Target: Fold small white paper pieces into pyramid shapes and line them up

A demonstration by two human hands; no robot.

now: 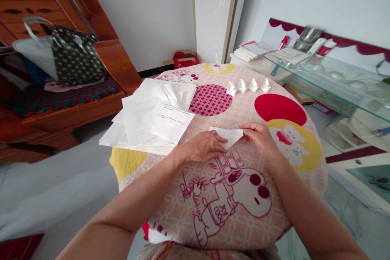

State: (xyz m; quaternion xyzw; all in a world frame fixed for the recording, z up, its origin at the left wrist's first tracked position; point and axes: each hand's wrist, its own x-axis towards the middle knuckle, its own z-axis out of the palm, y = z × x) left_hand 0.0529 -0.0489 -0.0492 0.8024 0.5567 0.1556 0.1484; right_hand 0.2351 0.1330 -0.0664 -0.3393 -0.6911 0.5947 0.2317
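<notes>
Two bare hands are on one small piece of folded paper [232,134], out on the patterned tablecloth [243,227], pretty much straight in front of the person. It's kind of a wide, flat triangle: the long axis runs left to right across the table, long straight edge on the far side, and the blunt point aims back at the person's body.

Left hand [204,146] comes in palm down over the left part of the paper, fingers reaching out to the right and lying loosely side by side on top. Can't tell if the thumb is pinching anything underneath. Right hand [256,135] has the right corner pinched between thumb and fingertips, the other fingers curled in.

Beyond that, four little folded paper shapes [253,85] sit in a neat row near the far edge of the table, pointy tips up. Off to the left there's a messy pile of paper sheets [143,124], some with printed text, just beside the left forearm. A red circle [280,109] on the cloth is past the right hand.
</notes>
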